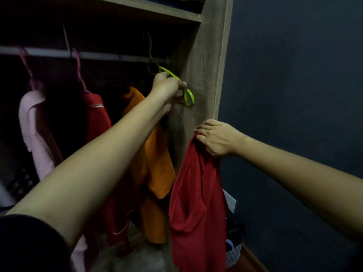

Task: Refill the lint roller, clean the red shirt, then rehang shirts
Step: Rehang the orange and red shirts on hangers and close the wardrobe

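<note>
My left hand reaches into the open wardrobe and grips a lime-green hanger just below the metal rail, close to the wooden side panel. My right hand grips the top of a red shirt, which hangs limp in front of the panel's edge. An orange shirt hangs inside the wardrobe below my left forearm. The lint roller is not in view.
On the rail hang a pink shirt and another red shirt on pink hangers. A shelf runs above. A dark blue wall stands to the right, with a patterned basket on the floor.
</note>
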Available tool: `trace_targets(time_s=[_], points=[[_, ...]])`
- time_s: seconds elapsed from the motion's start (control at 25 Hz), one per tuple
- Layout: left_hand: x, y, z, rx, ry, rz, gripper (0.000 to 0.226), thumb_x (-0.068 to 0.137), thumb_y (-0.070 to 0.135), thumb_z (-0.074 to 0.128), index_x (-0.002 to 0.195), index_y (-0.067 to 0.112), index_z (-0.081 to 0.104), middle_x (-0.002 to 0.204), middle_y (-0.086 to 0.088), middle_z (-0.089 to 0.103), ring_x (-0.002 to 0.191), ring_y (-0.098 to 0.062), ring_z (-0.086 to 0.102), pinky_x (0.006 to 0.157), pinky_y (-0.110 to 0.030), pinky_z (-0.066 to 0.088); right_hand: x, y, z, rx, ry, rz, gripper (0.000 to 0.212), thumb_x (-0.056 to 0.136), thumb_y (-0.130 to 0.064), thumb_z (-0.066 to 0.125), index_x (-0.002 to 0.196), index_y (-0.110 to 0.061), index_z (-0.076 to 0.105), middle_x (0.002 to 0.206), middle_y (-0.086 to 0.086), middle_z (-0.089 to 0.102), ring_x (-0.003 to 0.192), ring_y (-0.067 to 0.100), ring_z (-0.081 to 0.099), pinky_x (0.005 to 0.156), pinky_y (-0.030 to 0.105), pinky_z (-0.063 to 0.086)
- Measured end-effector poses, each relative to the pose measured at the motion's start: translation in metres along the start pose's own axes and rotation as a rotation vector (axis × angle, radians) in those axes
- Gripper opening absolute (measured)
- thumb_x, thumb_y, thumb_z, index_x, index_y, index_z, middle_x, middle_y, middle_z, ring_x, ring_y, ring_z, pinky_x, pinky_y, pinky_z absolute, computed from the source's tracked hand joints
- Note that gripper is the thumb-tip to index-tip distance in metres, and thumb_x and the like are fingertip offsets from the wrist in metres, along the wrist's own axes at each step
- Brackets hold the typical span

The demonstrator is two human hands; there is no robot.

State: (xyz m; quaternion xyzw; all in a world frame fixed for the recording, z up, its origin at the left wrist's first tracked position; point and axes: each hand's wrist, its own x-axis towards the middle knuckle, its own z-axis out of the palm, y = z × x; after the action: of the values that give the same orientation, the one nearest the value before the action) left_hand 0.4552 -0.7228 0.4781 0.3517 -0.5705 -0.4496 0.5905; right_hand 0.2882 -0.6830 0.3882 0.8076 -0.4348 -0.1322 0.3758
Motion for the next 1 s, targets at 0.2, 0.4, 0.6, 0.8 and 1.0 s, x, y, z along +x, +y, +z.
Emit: trace_targets(time_s=[0.2, 0.4, 0.6, 0.8, 1.0], points=[[-0.098, 0.023, -0.069, 0.134, -0.12, -0.042, 0.034, 0.079, -0.016, 0.053, 0.092, 0.016, 0.052, 0.073, 0.0, 0.046, 0.059, -0.009, 0.054, 0.05, -0.023, 0.046, 0.0, -0.01, -0.015, -0.028, -0.009, 0.036, 0.071, 0.076, -0.037, 0.012, 0.119, -0.006, 0.059, 0.13, 0.013, 0.059, 0.124, 0.026, 0.052, 0.109, 0.035, 0.029], [-0.155, 0.029, -0.168, 0.45, 0.079, -0.134, 0.035, 0.088, -0.01, 0.035, 0.101, 0.013, 0.057, 0.07, -0.002, 0.041, 0.055, -0.012, 0.045, 0.036, -0.017, 0.046, 0.007, -0.021, -0.03, 0.014, -0.114, 0.17, 0.051, 0.084, -0.033, 0.047, 0.129, -0.01, 0.047, 0.137, 0.01, 0.051, 0.129, 0.024, 0.043, 0.115, 0.035, 0.016], [-0.201, 0.025, -0.25, 0.893, 0.133, 0.075, 0.021, 0.091, 0.013, 0.049, 0.092, 0.015, 0.069, 0.078, -0.017, 0.057, 0.062, -0.023, 0.051, 0.048, -0.026, 0.044, 0.008, -0.042, -0.058, 0.237, -0.133, 0.299, 0.046, 0.074, -0.025, 0.059, 0.114, -0.005, 0.051, 0.124, 0.017, 0.057, 0.123, 0.029, 0.047, 0.115, 0.038, 0.02], [-0.241, 0.022, -0.298, 1.083, 0.225, 0.208, 0.021, 0.09, 0.034, 0.056, 0.101, 0.024, 0.071, 0.09, -0.004, 0.073, 0.08, -0.022, 0.067, 0.062, -0.018, 0.044, 0.001, -0.051, -0.088, 0.678, -0.074, 0.415, 0.049, 0.071, -0.012, 0.059, 0.119, -0.001, 0.049, 0.127, 0.021, 0.051, 0.12, 0.035, 0.045, 0.11, 0.04, 0.028], [-0.262, 0.005, -0.308, 1.187, 0.181, 0.329, 0.022, 0.089, 0.024, 0.06, 0.103, 0.013, 0.072, 0.097, -0.008, 0.074, 0.086, -0.009, 0.063, 0.067, -0.007, 0.039, -0.001, -0.069, -0.129, 0.836, 0.058, 0.333, 0.061, 0.065, -0.017, 0.06, 0.125, -0.007, 0.05, 0.129, 0.019, 0.051, 0.12, 0.035, 0.047, 0.108, 0.038, 0.032]])
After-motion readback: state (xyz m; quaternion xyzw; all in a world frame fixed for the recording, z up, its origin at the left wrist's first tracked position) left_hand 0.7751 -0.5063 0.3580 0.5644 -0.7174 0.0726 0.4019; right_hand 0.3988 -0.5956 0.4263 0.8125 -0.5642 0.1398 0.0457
